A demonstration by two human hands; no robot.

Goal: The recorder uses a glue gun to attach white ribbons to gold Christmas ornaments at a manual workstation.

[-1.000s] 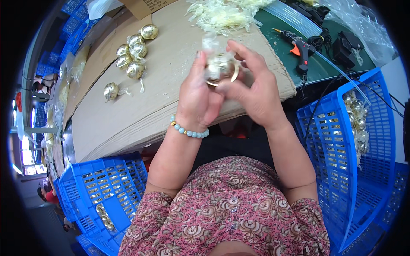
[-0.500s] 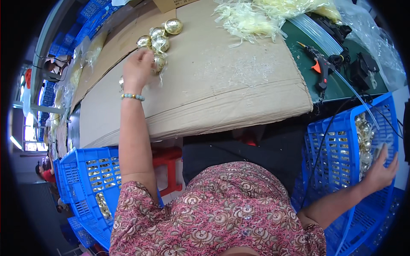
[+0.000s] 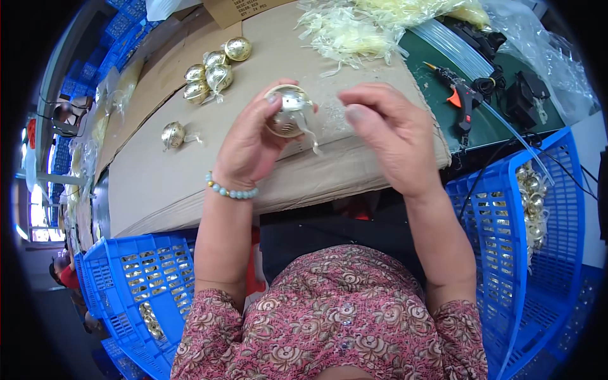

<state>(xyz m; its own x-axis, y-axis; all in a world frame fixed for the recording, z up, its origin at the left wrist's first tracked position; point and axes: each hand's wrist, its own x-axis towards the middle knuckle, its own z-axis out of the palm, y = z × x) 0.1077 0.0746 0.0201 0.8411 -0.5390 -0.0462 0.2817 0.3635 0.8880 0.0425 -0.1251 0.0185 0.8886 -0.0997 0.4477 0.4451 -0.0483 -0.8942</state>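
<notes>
My left hand [image 3: 250, 130], with a beaded bracelet at the wrist, grips a shiny gold ball ornament [image 3: 290, 113] above the cardboard's front part. A whitish ribbon [image 3: 310, 136] dangles from the ball's right side. Facing it from the right is my right hand [image 3: 399, 136], its thumb and forefinger stretched toward the ball with a gap between them. I see nothing in those fingers, and they are apart from the ball. Several more gold balls [image 3: 219, 76] sit clustered farther back on the cardboard [image 3: 259, 50]. One single ball [image 3: 172, 135] with a clear tie lies left of my left wrist.
Pale yellow ribbon strips [image 3: 348, 38] heap at the back. On the green tabletop at right lie a glue gun [image 3: 461, 95], clear sticks [image 3: 453, 47] and a black box [image 3: 529, 95]. Blue crates with ornaments stand low at right [image 3: 491, 202] and left [image 3: 120, 278].
My left hand has taken a ball from the near side of the cluster and brought it toward me. My right hand has come from the right crate to face it. The view has shifted slightly.
</notes>
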